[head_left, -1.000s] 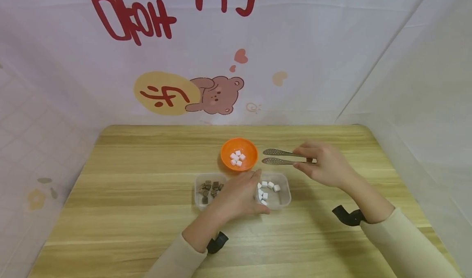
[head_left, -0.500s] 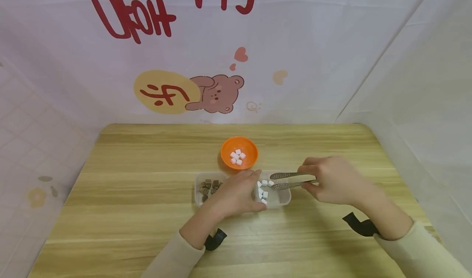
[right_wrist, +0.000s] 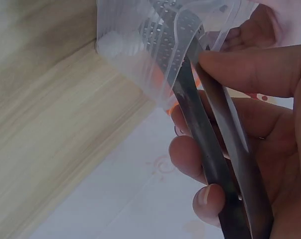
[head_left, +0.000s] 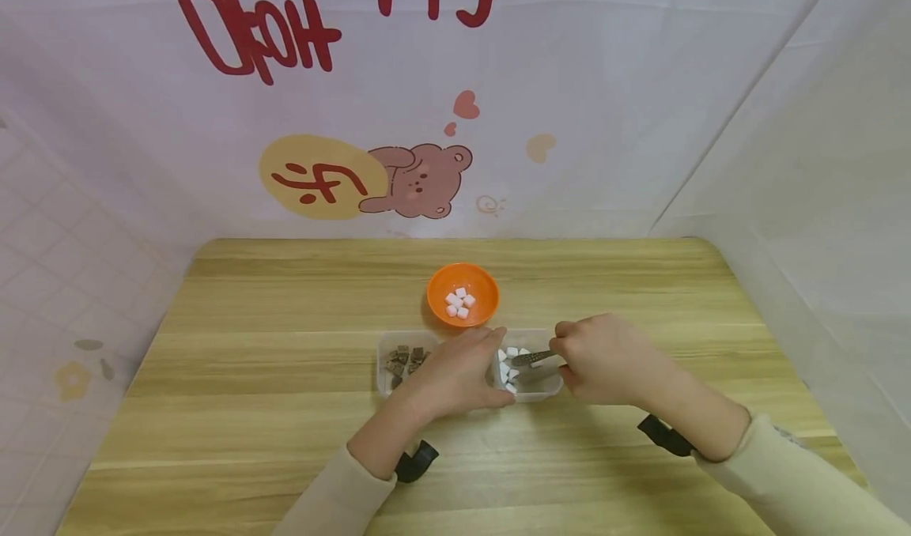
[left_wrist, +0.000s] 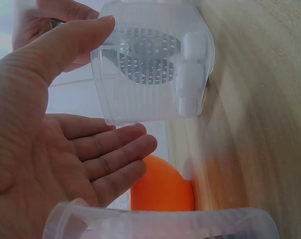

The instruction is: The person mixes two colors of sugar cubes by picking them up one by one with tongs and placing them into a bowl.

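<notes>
My left hand reaches over the left plastic tub and spans the near side of the right clear plastic tub, thumb at one corner and fingertips at the other. White cubes lie in that right tub. My right hand holds metal serving tongs between thumb and fingers. Their perforated tips are down inside the right tub, near the cubes. Whether a cube is between the tips cannot be made out. Brown cubes fill part of the left tub, partly hidden by my left hand.
Behind the tubs stands an orange bowl with several white cubes in it. Everything rests on a wood-grain table. A white printed curtain closes off the back.
The right hand has brought the tongs from beside the bowl down and leftward into the right tub, and their tips are closer together. The left hand stays in place.
</notes>
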`<action>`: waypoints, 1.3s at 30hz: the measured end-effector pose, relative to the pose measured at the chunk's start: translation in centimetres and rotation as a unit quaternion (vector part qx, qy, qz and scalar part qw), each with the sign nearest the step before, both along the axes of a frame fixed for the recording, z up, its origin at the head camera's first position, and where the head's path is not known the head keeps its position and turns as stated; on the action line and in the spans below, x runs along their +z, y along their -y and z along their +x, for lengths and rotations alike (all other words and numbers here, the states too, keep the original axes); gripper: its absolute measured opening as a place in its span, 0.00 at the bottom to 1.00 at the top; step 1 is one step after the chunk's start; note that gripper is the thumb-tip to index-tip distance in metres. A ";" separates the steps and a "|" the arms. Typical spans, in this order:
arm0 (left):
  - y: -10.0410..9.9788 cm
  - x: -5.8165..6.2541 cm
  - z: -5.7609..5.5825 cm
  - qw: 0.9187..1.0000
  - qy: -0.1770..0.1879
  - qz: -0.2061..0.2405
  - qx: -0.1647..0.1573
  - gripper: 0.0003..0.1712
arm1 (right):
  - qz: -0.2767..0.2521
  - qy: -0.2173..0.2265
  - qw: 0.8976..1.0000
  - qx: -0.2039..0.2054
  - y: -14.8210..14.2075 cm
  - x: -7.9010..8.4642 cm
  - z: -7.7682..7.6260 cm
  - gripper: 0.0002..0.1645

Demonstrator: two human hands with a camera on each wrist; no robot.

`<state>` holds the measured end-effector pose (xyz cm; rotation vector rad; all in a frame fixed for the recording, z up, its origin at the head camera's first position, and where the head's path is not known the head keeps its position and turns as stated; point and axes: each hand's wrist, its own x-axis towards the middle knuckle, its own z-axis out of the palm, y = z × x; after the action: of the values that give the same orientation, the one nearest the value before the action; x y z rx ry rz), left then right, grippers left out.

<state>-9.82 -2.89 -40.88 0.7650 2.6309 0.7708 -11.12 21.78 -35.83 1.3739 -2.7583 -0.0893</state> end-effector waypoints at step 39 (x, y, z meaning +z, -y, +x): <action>-0.3 0.0 0.0 1.000 -0.006 0.003 0.006 0.55 | -0.224 -0.014 0.974 -0.017 -4.3 2.7 -1.8 0.14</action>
<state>-9.78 -2.64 -40.85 0.7586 2.6471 0.7814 -12.90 26.09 -33.16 1.1902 -2.5564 0.4789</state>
